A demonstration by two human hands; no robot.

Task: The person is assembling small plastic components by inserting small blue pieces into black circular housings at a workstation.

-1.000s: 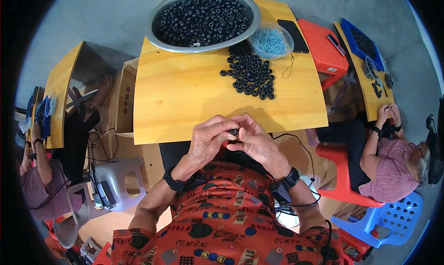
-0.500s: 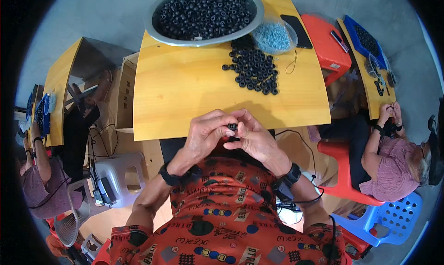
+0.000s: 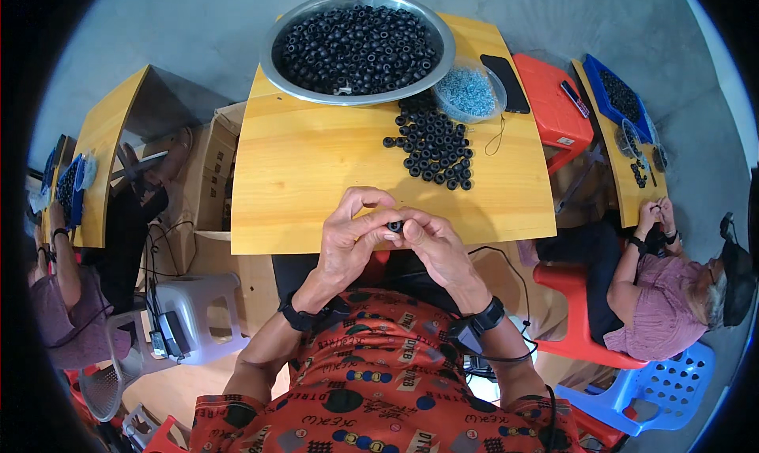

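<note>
Between the fingertips of both hands is a small black ring-shaped piece [image 3: 394, 226], with its hole partly showing. My left hand [image 3: 353, 233] pinches it from the left; my right hand [image 3: 433, 245] closes on it from the right, thumb and forefinger at the piece. Both hands are just over the table's near edge. Beyond them, a loose pile of similar black rings [image 3: 433, 145] lies on the yellow table [image 3: 316, 176]. A big metal basin [image 3: 273, 67] heaped with the same rings stands at the far side. Beside it is a clear bowl of small light-blue pieces [image 3: 470, 91].
A black phone [image 3: 506, 81] lies at the far right with a thin cord loop [image 3: 496, 141]. Red stool [image 3: 553, 109] stands right of the table, a cardboard box [image 3: 217, 168] left. Co-workers sit at tables on both sides, one in a purple top [image 3: 660, 303].
The view has tilted, so the table and basin sit lower in the picture. My fingers have shifted around the black ring, and the right fingers have drawn in closer to the left ones.
</note>
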